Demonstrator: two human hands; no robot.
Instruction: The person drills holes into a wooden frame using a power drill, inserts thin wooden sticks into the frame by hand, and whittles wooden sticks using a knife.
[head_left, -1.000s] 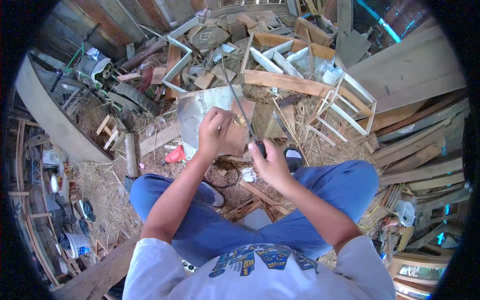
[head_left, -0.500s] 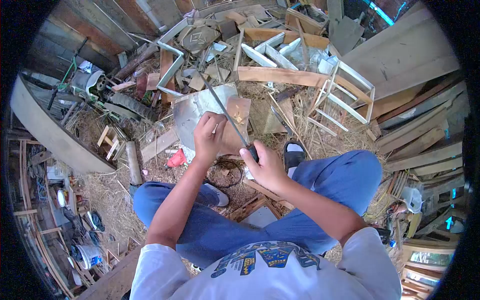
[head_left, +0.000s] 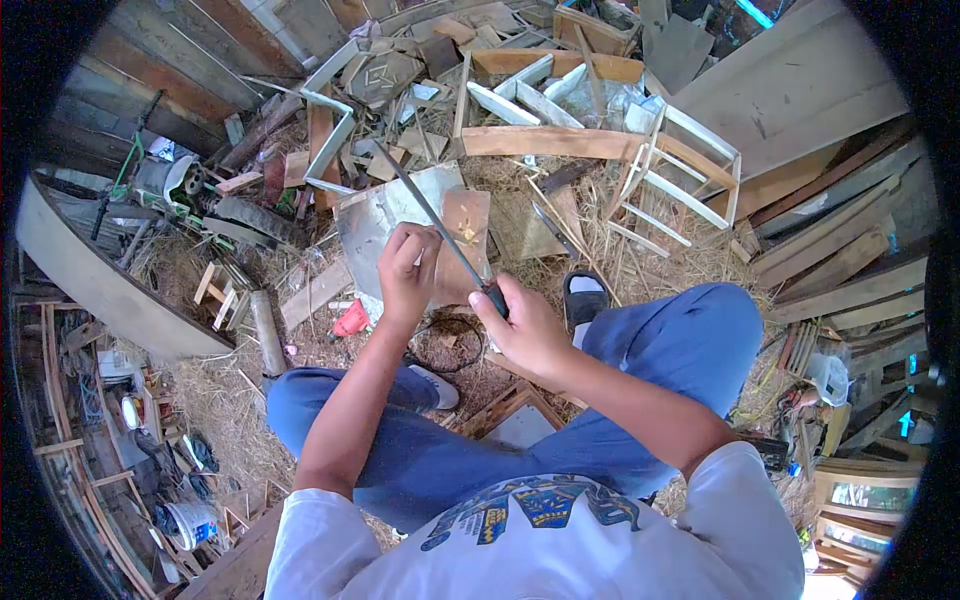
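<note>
My right hand (head_left: 522,325) is closed around the dark handle (head_left: 494,298) of a long, narrow grey metal tool (head_left: 425,203). The tool slants up and to the left; whether it is a blade or a file I cannot tell. My left hand (head_left: 405,265) is closed, its curled fingertips next to the tool's shaft. What it pinches, if anything, is hidden. Below the tool, a metal sheet (head_left: 375,235) and a brown board (head_left: 465,225) lie on the ground. A knife (head_left: 556,228) rests on straw and wood to the right.
My legs are crossed below my hands. A white-edged wooden frame (head_left: 690,185) and a long plank (head_left: 555,141) stand ahead. A red object (head_left: 351,319) and a dark coil (head_left: 448,345) are near my feet. Left stands a machine with a wheel (head_left: 245,215); boards (head_left: 840,235) are stacked right.
Both hands and the tool have shifted slightly left in view, as has the background. My right hand keeps its grip on the handle, and my left fingers stay curled beside the shaft.
</note>
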